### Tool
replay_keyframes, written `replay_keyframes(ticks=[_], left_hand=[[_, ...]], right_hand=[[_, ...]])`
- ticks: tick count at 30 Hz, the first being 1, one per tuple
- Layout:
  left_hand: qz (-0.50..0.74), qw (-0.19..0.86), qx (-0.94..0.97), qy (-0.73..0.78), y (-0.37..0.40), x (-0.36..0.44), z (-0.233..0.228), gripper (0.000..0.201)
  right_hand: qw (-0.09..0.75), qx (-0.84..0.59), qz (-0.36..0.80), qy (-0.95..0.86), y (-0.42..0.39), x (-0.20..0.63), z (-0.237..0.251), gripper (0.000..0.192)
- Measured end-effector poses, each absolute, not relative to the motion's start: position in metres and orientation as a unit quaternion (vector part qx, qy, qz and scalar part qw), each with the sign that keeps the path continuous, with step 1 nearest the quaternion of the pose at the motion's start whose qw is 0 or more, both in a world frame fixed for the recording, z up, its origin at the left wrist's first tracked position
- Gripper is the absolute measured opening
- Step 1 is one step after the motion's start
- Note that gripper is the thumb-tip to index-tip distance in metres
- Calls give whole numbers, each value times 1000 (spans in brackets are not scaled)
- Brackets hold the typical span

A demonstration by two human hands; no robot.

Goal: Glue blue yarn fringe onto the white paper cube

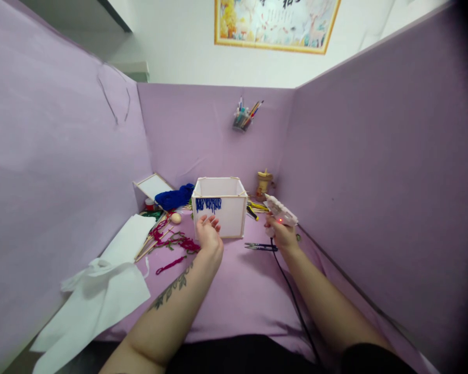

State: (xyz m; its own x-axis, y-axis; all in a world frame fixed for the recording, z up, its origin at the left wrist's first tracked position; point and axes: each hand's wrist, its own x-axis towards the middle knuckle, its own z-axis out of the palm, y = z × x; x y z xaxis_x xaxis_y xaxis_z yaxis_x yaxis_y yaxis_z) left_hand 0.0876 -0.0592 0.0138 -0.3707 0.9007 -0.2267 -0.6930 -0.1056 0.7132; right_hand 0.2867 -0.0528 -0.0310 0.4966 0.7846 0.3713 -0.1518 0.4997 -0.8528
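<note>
We're at the purple-covered table (253,301), and centre stage stands the white box (231,221), upright, open at the top! We'd judge the step in hand to be decorating its front face, with plenty left to cover; the next move, as we read it, calls for a careful line of glue on the bare part. Now the left hand (209,239): open, fingers loosely curled, right in front of the box's lower left (touching it or not, we can't tell). Off to the box's right, clear of it, the right hand (283,235) is wrapped round the glue gun (284,209), nozzle angled leftward. Above the left fingers, blue yarn strands (208,203) line the face's upper left, and a tiny red light (281,220) glows on the gun!
</note>
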Motion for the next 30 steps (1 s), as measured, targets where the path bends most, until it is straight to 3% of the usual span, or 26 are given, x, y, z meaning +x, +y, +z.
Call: replay_keyframes(ticks=[3,6,9,13,16,22,30], left_hand=[[704,545,296,347,-73,97,13,32],[601,588,469,269,-91,107,13,54],[521,605,544,257,-100,113,10,69],[466,573,603,301,-92,118,-4,74],[447,479,671,346,-86,119,-15,73],[342,192,793,465,-96,112,-14,75],[262,83,812,515,-98,111,-10,80]], right_hand=[[773,-393,309,-391,-53,285,-30,33],[776,-386,304,-397,-56,281,-27,35],[773,-359,298,-429,-63,276,-23,32],[754,-314,326,-476,-74,265,-19,31],[748,-316,365,-455,-78,252,-19,35],[759,-269,490,-334,-77,232,-18,44],[727,-306,486,-375,-78,227,-19,42]])
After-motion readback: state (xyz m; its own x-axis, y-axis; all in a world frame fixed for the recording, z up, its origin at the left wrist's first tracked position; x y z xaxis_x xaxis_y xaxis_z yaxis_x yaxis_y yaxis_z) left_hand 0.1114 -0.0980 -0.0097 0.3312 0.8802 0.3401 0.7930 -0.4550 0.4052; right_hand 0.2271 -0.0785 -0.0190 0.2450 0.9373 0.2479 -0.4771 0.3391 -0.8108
